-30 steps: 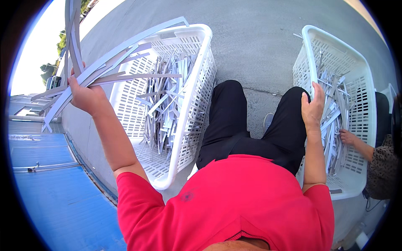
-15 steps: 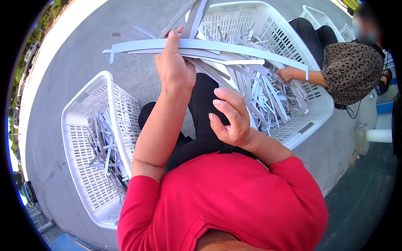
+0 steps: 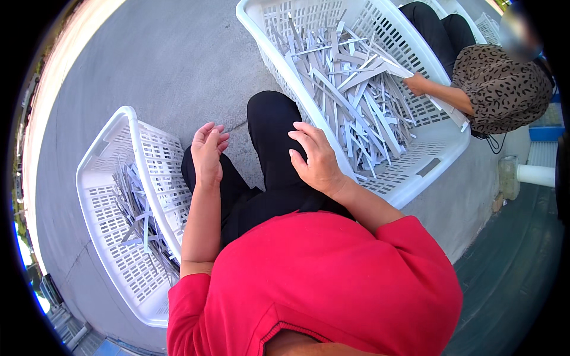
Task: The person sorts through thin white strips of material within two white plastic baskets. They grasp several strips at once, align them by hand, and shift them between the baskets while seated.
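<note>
My left hand (image 3: 208, 155) is raised above my left knee, close to the inner side of the left basket. Its fingers are loosely bent and apart, with nothing in them. Over my right thigh hovers my right hand (image 3: 319, 161), also empty, its fingers spread and slightly curled beside the big white basket (image 3: 274, 54). A tangled heap of thin grey-white strips (image 3: 371, 113), some with bent ends, lies in that basket. The smaller white basket (image 3: 138, 142) on my left holds another pile of narrow strips (image 3: 142, 207).
Across the big basket, a co-worker in a spotted top (image 3: 496, 86) grips strips with one hand (image 3: 419, 85). More white baskets (image 3: 469, 24) stand behind that person. A white pipe (image 3: 535, 174) juts in at the right. Grey concrete ground (image 3: 184, 59) spreads ahead.
The bundle of strips has left my left hand, which has come down and back toward the left basket. My right hand stays nearly in place. The co-worker's hand now holds strips.
</note>
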The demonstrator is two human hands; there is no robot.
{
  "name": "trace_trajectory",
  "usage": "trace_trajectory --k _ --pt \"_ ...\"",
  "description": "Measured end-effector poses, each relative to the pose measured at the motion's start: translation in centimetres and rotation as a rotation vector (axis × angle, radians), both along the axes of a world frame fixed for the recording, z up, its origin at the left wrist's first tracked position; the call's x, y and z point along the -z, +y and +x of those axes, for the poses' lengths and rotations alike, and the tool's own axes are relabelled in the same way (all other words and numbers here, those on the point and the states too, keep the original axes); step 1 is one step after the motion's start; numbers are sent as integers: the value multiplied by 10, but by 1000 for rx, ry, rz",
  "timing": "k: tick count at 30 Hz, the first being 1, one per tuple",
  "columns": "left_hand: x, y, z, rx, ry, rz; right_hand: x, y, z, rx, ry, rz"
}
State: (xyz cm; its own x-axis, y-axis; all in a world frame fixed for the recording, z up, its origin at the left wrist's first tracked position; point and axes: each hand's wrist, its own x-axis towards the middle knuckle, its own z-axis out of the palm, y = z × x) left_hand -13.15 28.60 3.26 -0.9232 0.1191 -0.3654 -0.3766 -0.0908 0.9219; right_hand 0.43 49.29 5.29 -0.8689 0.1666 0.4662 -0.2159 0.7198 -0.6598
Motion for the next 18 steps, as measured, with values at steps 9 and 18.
trace_trajectory --k 9,18 --pt "-9 -191 41 -214 490 -1320 23 26 -59 176 -195 240" --pt "-16 -227 110 34 -227 -1253 23 23 -45 250 -732 154"
